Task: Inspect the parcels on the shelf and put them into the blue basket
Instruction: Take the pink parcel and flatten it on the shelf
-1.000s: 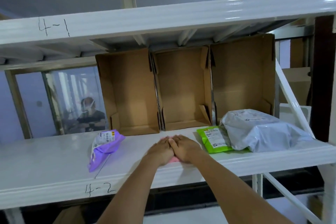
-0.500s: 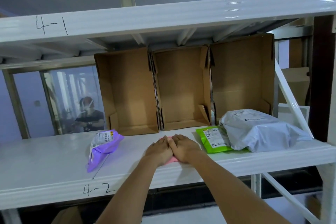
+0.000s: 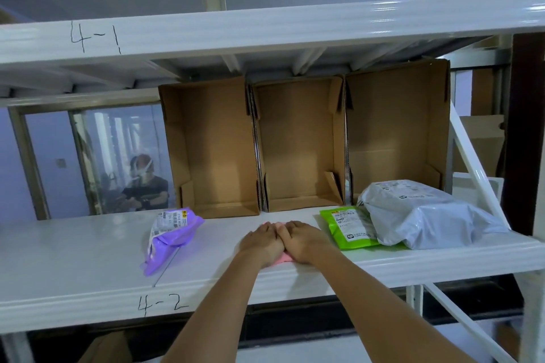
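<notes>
Both hands down side by side on the shelf [image 3: 73, 247], touching each other at the inner edges. Left hand [image 3: 261, 244] and right hand [image 3: 303, 240] lie palm-down, fingers roughly flat and pointing toward the back, pressing on a pink parcel [image 3: 284, 258] underneath them. Parcel is almost fully covered: only a pink sliver shows between the wrists at the near edge and a bit at the left fingertips, so its long axis and facing can't be told. It sits near the shelf's front lip, above the handwritten "4-2" mark [image 3: 162, 305]. Left of the left hand, apart from it: purple parcel [image 3: 171, 237], long axis running near-left to far-right, white label on its far end facing up. Right of the right hand, just beside it: green parcel [image 3: 349, 227], lying flat, label up, long axis running front to back. Its right edge is overlapped by a bulky grey parcel [image 3: 424, 215], long axis running left-right, label on top at the far side. Beyond the fingertips: 3 open cardboard boxes [image 3: 300, 141] standing in a row at the back of the shelf, openings facing the hands.
</notes>
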### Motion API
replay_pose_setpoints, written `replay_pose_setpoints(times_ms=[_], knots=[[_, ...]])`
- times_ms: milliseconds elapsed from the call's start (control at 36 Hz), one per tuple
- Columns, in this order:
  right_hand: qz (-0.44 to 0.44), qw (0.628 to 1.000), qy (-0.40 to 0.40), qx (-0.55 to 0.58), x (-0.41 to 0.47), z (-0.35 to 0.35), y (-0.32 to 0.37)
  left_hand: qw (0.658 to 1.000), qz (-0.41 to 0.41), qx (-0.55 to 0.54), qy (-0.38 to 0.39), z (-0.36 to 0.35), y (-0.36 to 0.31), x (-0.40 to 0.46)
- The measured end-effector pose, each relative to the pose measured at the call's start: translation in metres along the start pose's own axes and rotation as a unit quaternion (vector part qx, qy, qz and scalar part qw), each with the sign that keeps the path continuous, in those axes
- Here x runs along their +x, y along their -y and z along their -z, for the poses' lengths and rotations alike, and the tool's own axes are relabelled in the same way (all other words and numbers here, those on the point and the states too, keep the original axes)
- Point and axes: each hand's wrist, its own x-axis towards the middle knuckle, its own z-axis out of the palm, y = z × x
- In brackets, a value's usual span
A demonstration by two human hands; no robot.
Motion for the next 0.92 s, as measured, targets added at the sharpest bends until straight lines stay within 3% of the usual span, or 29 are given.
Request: replay_pose_setpoints(times_ms=[111, 472, 583, 750, 917], knots=[[0.001, 1.000, 0.010, -0.012, -0.002, -0.001, 0.001, 0.999, 0.039, 0.031, -0.007, -0.005, 0.001, 0.005], [0.016, 0.991, 0.075, -0.109, -0.016, 0.001, -0.006, 0.999, 0.045, 0.020, 0.003, 0.005, -0.002, -0.005], [0.002, 0.996, 0.053, -0.078, -0.020, 0.004, -0.004, 0.998, 0.059, -0.033, -0.005, 0.004, -0.001, -0.004], [0.006, 0.998, 0.023, -0.062, -0.021, 0.001, -0.007, 0.998, 0.054, 0.032, -0.001, 0.000, 0.009, -0.012], [0.053, 0.991, 0.037, -0.117, -0.031, 0.007, -0.007, 0.996, 0.042, -0.062, 0.056, 0.015, 0.020, -0.042]])
